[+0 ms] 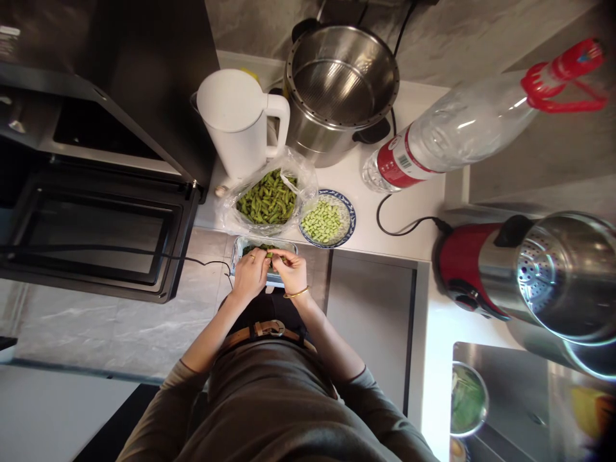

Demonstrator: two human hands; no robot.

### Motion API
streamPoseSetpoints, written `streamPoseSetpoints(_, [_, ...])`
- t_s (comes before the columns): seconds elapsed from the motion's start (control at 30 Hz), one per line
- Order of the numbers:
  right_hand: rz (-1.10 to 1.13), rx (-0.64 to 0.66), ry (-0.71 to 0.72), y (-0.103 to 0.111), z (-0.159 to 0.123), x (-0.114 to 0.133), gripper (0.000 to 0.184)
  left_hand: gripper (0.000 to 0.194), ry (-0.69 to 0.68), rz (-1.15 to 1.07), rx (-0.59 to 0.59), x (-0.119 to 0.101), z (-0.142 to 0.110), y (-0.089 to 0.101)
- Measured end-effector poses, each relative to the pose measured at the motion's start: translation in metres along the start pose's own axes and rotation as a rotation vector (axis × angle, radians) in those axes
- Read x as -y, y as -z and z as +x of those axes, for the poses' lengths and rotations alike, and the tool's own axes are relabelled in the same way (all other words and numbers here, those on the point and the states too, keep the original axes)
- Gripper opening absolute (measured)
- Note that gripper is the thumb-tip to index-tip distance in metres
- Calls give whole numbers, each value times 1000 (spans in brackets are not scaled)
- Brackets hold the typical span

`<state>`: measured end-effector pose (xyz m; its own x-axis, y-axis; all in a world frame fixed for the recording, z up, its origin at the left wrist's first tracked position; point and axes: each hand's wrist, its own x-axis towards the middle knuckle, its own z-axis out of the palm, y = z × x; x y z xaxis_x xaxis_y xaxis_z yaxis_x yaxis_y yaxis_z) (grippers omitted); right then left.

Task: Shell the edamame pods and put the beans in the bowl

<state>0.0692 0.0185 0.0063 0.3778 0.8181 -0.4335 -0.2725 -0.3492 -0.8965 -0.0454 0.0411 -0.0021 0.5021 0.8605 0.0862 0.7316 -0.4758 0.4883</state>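
Observation:
My left hand (251,272) and my right hand (291,269) meet in front of my waist, fingertips pinched together on a small green edamame pod (269,255). Under them is a small lined bin (235,253) with green pods or shells in it, partly covered by my hands. On the counter edge beyond lies a clear plastic bag (230,221) full of edamame pods (267,197). To its right a blue-and-white plate (353,219) carries pale green shelled beans (321,221).
Behind the bag stand a white pitcher (235,122) and a steel pot (312,138). A large red-capped water bottle (433,147) and a red-and-steel appliance (481,269) are on the right, near the sink (510,372). An oven door (101,237) hangs open at left.

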Motion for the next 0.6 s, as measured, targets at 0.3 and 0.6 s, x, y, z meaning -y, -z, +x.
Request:
streamPoseSetpoints(0.3, [6, -23, 19, -3, 2, -9, 17, 32, 121, -321, -39, 3, 5, -3])
streamPoseSetpoints(0.6, [35, 212, 25, 9, 12, -10, 24, 29, -46, -77, -22, 18, 10, 7])
